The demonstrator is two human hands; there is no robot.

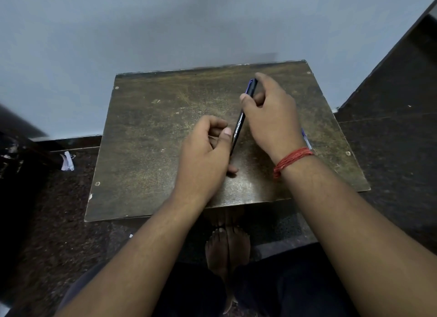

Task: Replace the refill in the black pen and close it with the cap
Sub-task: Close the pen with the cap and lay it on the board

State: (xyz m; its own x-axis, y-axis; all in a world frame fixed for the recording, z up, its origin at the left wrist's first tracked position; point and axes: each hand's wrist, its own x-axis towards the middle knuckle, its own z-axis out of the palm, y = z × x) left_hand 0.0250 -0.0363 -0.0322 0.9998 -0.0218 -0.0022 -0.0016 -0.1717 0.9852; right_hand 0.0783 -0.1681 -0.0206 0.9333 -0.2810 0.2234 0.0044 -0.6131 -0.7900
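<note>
Head view, black pen pinched by right hand and left hand, white barrel lettering unreadable

Single view, from the camera on my head. It looks forward and steeply down over my forearms onto the wooden board, which fills the middle of the frame. Wide-angle lens: the board's edges splay outward. My left hand and right hand sit near centre, close to the lens. The pale wall takes the upper part, the dark floor the sides, and my feet show below the board's near edge. No second view to compare.
</note>
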